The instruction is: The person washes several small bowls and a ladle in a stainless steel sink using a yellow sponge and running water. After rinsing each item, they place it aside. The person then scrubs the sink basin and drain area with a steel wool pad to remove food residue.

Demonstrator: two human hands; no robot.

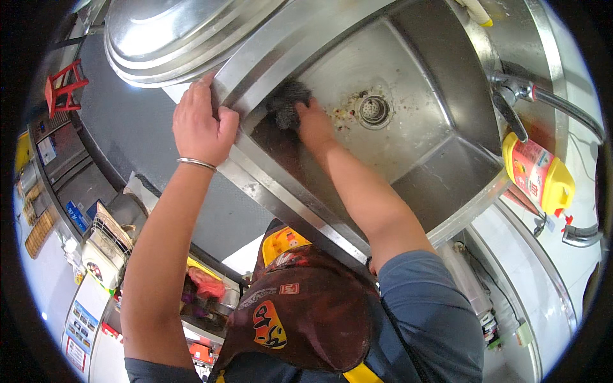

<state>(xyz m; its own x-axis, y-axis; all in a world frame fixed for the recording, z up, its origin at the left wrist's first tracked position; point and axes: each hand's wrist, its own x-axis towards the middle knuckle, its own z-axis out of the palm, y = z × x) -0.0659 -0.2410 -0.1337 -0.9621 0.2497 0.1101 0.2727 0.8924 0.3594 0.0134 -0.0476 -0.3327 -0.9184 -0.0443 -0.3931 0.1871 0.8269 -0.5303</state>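
Note:
Down inside a stainless steel sink (pixel 421 158), my right hand (pixel 316 123) holds a dark grey steel wool scrubber (pixel 289 103) against the side nearest my left hand. The scrubber looks blurred, and some of my fingertips are hidden behind it. My left hand (pixel 203 124), with a metal bangle on its wrist, grips the outer corner of the sink rim (pixel 244 165). Small food scraps (pixel 342 115) lie on the sink floor around the drain strainer (pixel 374 110), just beyond my right hand.
A large round metal lid (pixel 191 36) adjoins the sink's far left. At the right stand a faucet (pixel 512 95) with a flexible hose and a yellow-capped detergent jug (pixel 536 174). A red stool (pixel 66 88) stands on the dark floor (pixel 124 105); shelves and containers line the lower left.

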